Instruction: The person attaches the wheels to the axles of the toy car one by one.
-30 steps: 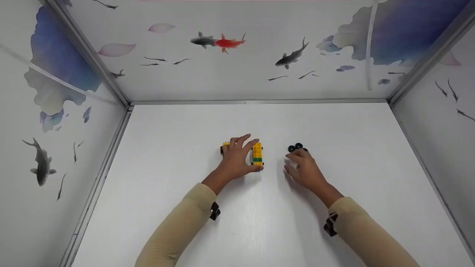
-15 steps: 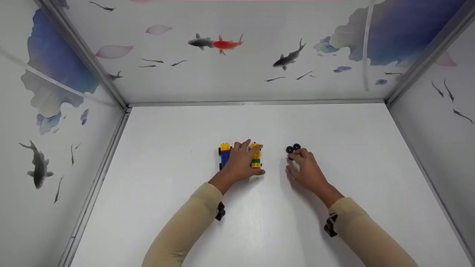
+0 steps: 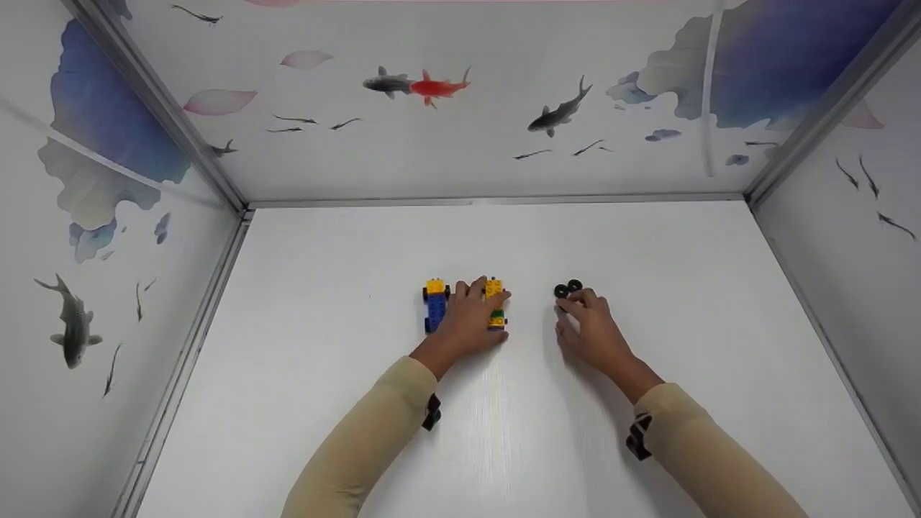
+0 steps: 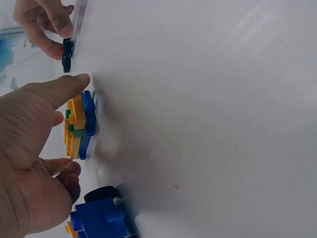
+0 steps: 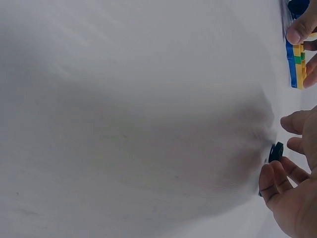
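The left hand [image 3: 466, 322] shifts rightward, spread over a brick chassis [image 3: 497, 317], likely light, stiff, best gripped side-on. Nearer the right edge of the desk [image 3: 683, 288], the right hand [image 3: 596, 332] loosely touches wheels [image 3: 561, 291].

The left hand [image 4: 27, 166] comes in from the left edge, and its thumb is straight. Between this thumb and the other fingers there is a toy [image 4: 78, 124], yellow and green above a blue base; I cannot tell if the fingers press it. Beyond the thumb, the right hand [image 4: 37, 20] has its fingertips at two black wheels [image 4: 67, 55]. Near the lower edge stands a blue toy car [image 4: 101, 218] with a black tyre [image 4: 100, 194], partly cut off. A soft shadow falls on the white table [image 4: 223, 124].
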Available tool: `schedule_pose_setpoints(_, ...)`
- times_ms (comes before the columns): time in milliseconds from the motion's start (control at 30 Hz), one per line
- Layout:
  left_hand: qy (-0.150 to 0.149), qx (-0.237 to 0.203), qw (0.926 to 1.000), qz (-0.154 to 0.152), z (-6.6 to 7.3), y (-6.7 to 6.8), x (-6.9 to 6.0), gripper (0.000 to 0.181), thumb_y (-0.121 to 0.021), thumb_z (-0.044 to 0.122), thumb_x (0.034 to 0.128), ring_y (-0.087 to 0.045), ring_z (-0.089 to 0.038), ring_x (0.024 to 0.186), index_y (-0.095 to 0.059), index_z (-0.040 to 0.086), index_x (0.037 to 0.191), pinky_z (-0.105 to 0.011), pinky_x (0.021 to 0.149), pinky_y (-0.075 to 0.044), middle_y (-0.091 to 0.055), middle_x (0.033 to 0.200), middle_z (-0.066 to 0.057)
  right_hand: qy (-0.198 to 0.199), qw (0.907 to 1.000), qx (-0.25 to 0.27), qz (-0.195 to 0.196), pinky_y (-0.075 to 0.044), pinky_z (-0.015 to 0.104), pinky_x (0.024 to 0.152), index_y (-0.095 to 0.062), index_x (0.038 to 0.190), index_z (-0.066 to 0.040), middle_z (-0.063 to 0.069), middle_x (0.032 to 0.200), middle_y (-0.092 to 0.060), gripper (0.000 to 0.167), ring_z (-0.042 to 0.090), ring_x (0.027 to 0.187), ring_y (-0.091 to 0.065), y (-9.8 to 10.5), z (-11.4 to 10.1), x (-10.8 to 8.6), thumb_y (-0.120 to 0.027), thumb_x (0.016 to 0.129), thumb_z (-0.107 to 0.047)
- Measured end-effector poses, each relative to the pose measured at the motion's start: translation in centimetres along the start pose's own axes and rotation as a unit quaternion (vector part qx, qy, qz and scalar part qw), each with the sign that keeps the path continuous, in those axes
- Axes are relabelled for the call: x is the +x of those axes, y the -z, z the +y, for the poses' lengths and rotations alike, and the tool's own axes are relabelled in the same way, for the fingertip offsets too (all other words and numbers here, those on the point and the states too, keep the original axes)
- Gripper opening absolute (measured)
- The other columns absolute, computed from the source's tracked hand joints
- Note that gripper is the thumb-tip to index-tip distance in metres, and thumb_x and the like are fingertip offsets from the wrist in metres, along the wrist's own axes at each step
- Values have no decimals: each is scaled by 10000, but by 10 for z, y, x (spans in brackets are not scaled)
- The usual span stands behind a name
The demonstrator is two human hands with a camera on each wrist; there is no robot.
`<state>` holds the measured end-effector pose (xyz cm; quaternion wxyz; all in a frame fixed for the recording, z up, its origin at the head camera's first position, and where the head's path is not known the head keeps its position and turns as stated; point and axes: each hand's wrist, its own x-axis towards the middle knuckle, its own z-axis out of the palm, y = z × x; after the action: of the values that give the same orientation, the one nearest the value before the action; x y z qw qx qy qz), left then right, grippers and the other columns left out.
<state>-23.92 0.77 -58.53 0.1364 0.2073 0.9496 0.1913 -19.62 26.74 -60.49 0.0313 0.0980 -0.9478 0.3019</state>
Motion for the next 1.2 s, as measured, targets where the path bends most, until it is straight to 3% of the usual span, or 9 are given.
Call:
schedule_pose_setpoints(267,-1,-30,10000,-25,-1,-2,1,715,-790,445,1014,-364,-386,1487,-517,317,1662,-564,1298,-392,-299,1780,-135,-169,9998,-46,-59,-573,527,998,-736,1358,60,232,1340,-587,361,409,1177,-553,0,0,0,-752,1012,-39)
schedule_pose_setpoints(600,25,-99,9999,96,-1,-4,-1,634,-792,453,1011,-361,-377,1517,-595,301,1594,-539,1286,-412,-360,1734,-139,-68,10000,56,3,-549,539,961,-787,1195,12,220,1240,-579,215,403,1134,-542,2,2,0,-758,984,35)
schedule_pose_setpoints(833,33,-499,9986,192,0,-1,-4,608,-826,429,989,-408,-360,1489,-635,305,1552,-510,1242,-469,-366,1718,-125,-274,9993,258,-66,-524,579,1058,-783,1196,8,241,1291,-558,207,442,1230,-543,3,4,1,-741,994,25)
schedule_pose_setpoints(1033,-22,-970,9947,327,-3,2,-5,627,-853,388,987,-520,-327,1482,-632,282,1564,-460,1216,-533,-331,1739,-107,-328,9993,175,-96,-546,588,1047,-789,1189,-11,250,1299,-598,203,455,1231,-563,4,5,1,-733,997,20)
schedule_pose_setpoints(1200,142,-1385,9898,310,-5,3,-6,636,-886,318,970,-579,-277,1452,-638,300,1556,-379,1183,-565,-281,1747,-46,-384,9989,196,-162,-547,594,1069,-785,1208,-4,250,1308,-600,218,457,1243,-562,5,6,1,-724,999,16)
